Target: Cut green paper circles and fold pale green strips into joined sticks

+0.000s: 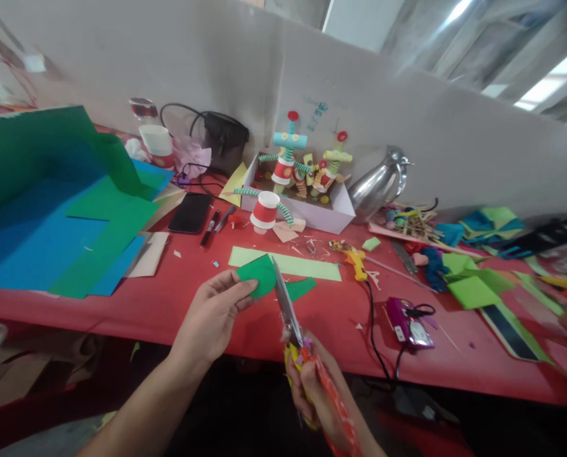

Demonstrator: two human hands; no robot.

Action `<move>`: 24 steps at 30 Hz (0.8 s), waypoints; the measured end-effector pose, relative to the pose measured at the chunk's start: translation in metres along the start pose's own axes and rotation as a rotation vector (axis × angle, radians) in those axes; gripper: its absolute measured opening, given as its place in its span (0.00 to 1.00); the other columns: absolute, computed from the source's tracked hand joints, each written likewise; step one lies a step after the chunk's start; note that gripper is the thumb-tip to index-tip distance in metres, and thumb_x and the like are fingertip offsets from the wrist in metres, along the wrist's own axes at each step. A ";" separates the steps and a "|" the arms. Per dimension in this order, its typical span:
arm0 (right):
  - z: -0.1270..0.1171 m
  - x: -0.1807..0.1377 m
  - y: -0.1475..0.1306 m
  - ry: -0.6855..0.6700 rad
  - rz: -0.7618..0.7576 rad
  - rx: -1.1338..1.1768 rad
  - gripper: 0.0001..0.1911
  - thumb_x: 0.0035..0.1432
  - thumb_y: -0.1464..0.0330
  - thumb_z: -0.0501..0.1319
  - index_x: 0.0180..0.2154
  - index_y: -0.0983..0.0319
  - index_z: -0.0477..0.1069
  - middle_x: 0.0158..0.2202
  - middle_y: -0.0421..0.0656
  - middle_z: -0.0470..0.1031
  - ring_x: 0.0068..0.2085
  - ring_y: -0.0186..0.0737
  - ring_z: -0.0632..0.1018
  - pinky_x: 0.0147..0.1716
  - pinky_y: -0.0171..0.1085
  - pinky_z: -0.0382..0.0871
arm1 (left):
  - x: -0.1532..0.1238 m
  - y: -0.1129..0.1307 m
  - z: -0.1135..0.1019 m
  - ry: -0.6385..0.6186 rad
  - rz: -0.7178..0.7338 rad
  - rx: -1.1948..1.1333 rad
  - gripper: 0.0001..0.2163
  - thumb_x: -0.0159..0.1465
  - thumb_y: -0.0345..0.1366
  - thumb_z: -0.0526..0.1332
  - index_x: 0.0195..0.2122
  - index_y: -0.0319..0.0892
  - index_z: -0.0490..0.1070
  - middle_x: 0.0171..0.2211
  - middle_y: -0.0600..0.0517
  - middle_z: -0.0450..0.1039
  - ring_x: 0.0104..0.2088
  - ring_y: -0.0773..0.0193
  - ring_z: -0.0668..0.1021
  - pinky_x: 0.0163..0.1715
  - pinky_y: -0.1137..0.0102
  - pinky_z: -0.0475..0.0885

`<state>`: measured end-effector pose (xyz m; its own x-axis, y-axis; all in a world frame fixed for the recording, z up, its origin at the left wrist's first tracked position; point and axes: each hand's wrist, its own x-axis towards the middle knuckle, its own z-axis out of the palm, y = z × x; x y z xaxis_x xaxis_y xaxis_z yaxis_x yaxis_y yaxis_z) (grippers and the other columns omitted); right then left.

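My left hand (217, 308) pinches a small piece of green paper (260, 274) with a rounded edge, held above the table's front part. In my right hand (319, 374) is a pair of scissors (287, 304), fingers wrapped round the handles. Their blades point up and away, right beside the curved edge of the paper; whether they touch it I cannot tell. Under the blades, a green paper offcut (300, 289) shows. Behind it lies a pale green paper strip (307, 270).
Further back stand a paper cup figure (265, 211) and a white box (307, 216) with more figures. Right are a yellow glue gun (357, 261), a purple device (410, 324) and a metal jug (376, 187). Left are a phone (189, 213) and large green and blue sheets (40, 254).
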<state>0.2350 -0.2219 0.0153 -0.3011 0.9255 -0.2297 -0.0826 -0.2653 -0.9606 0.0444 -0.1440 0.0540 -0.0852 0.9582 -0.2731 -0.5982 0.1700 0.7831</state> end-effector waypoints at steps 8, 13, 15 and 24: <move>-0.005 -0.001 0.008 -0.061 -0.006 0.040 0.16 0.60 0.48 0.56 0.43 0.46 0.75 0.16 0.35 0.66 0.12 0.26 0.61 0.10 0.30 0.49 | 0.003 0.004 -0.003 0.019 0.000 -0.038 0.13 0.48 0.31 0.75 0.26 0.39 0.70 0.28 0.55 0.77 0.33 0.67 0.81 0.37 0.72 0.78; -0.010 -0.002 0.012 -0.064 0.006 0.067 0.17 0.59 0.50 0.57 0.49 0.41 0.73 0.20 0.37 0.72 0.12 0.28 0.64 0.10 0.31 0.49 | 0.005 0.005 -0.006 0.012 0.010 -0.021 0.12 0.49 0.32 0.75 0.26 0.39 0.71 0.28 0.55 0.76 0.32 0.67 0.80 0.37 0.72 0.78; -0.011 -0.003 0.013 -0.073 0.021 0.068 0.18 0.59 0.50 0.57 0.50 0.41 0.72 0.19 0.37 0.71 0.12 0.28 0.64 0.10 0.31 0.49 | 0.006 0.005 -0.007 0.018 0.014 -0.019 0.12 0.49 0.32 0.75 0.26 0.39 0.71 0.28 0.55 0.77 0.32 0.67 0.80 0.36 0.73 0.77; -0.011 -0.004 0.016 -0.040 0.015 0.045 0.25 0.56 0.51 0.64 0.55 0.48 0.71 0.23 0.36 0.69 0.13 0.25 0.61 0.11 0.29 0.52 | 0.011 0.009 -0.006 0.022 0.034 -0.022 0.11 0.49 0.32 0.75 0.27 0.39 0.72 0.27 0.55 0.76 0.31 0.69 0.80 0.35 0.75 0.77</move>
<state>0.2457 -0.2264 -0.0013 -0.3406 0.9101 -0.2362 -0.1201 -0.2913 -0.9491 0.0332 -0.1337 0.0547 -0.1232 0.9580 -0.2589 -0.6118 0.1321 0.7799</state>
